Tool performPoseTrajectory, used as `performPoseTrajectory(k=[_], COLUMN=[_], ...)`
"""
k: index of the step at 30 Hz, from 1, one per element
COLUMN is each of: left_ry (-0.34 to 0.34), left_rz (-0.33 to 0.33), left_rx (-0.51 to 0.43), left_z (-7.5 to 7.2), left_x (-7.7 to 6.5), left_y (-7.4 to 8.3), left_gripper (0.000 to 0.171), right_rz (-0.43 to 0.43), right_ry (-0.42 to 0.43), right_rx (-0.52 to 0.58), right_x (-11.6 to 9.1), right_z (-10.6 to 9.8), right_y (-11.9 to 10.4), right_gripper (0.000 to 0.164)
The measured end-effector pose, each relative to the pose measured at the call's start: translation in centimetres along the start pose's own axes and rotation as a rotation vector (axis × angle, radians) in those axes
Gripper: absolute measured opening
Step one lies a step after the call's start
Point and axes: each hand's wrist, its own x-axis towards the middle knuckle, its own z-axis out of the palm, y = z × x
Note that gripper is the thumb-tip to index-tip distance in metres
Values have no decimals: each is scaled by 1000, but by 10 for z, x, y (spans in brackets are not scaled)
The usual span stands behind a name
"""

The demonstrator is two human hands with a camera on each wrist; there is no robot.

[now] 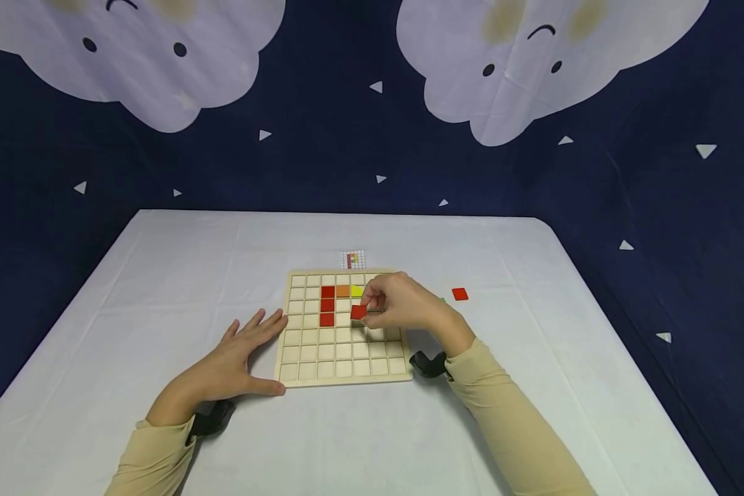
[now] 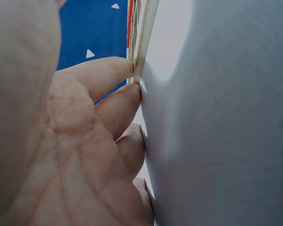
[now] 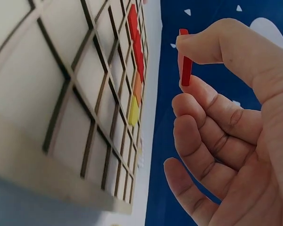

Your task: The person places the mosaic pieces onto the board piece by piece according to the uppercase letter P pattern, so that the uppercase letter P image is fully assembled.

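A pale wooden grid board (image 1: 319,373) lies on the white table. Three red tiles (image 1: 327,305) stand in one column on it, with an orange tile (image 1: 343,291) and a yellow tile (image 1: 356,291) beside the top one. My right hand (image 1: 403,303) pinches another red tile (image 3: 186,59) between thumb and index finger, held above the board and apart from it in the right wrist view. My left hand (image 1: 235,362) rests on the table with fingers spread, its fingertips (image 2: 125,66) touching the board's left edge.
A small printed pattern card (image 1: 353,260) lies just behind the board. To the right of the board is a loose red tile (image 1: 460,294), and a green piece (image 1: 443,300) shows partly behind my right wrist. A dark blue cloth with clouds (image 1: 322,158) hangs behind the table.
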Motion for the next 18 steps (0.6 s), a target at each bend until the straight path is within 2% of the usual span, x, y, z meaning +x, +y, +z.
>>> performPoseTrajectory(k=[7,18], left_ry=[-5,-3], left_rz=[-4,-10], left_rx=[3,14], left_z=[0,0], left_x=[0,1], left_y=[-2,-1], left_gripper=[121,121], right_rz=[-13,-22], right_ry=[-51,-77], right_rx=[-27,-78], right_x=[8,20], right_z=[13,29], right_y=[-8,-19], right_gripper=[14,15])
